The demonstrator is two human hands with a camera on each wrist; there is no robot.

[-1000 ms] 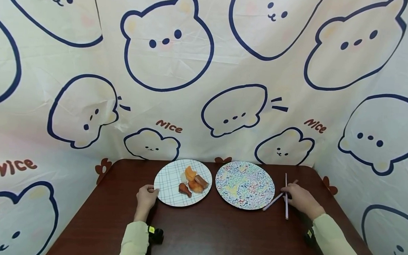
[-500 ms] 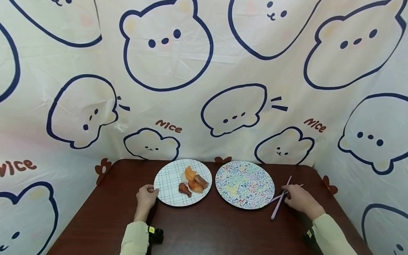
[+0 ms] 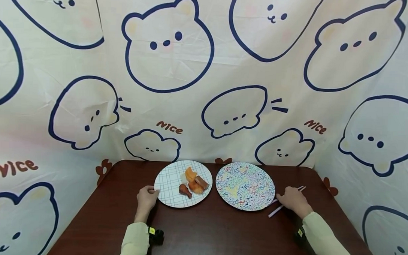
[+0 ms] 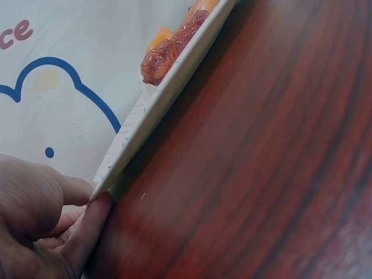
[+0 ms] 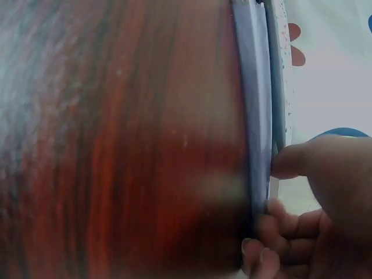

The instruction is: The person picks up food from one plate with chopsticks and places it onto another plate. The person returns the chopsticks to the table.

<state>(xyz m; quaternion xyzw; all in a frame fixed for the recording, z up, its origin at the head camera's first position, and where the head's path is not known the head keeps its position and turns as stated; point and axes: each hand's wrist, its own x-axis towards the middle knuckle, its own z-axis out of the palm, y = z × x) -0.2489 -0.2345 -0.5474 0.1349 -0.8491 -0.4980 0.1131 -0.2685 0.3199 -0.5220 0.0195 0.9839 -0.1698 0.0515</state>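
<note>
At the left rim of a white plate with a grid pattern (image 3: 168, 190), my left hand (image 3: 146, 198) pinches the edge between thumb and fingers. In the left wrist view the plate (image 4: 152, 111) is seen edge-on. On it lie a drumstick (image 3: 185, 191), a sausage-like piece (image 3: 202, 182), a golden-brown piece (image 3: 196, 186) and an orange-yellow piece (image 3: 190, 174). My right hand (image 3: 293, 200) holds a pair of pale lilac chopsticks (image 3: 276, 211), slanting beside the speckled plate. Up close in the right wrist view, thumb and fingers grip a chopstick (image 5: 254, 87); the hand hides their middle part.
A round plate with multicoloured speckles (image 3: 245, 185) stands right of the grid plate, close to my right hand. Both sit on a dark brown wooden table (image 3: 213, 233). Behind it and at the sides hangs a cloth with bear drawings (image 3: 199, 74).
The chopsticks, crossed earlier, have turned and now lie nearly side by side under my right hand, which has shifted slightly left and down. My left hand stays on the plate rim.
</note>
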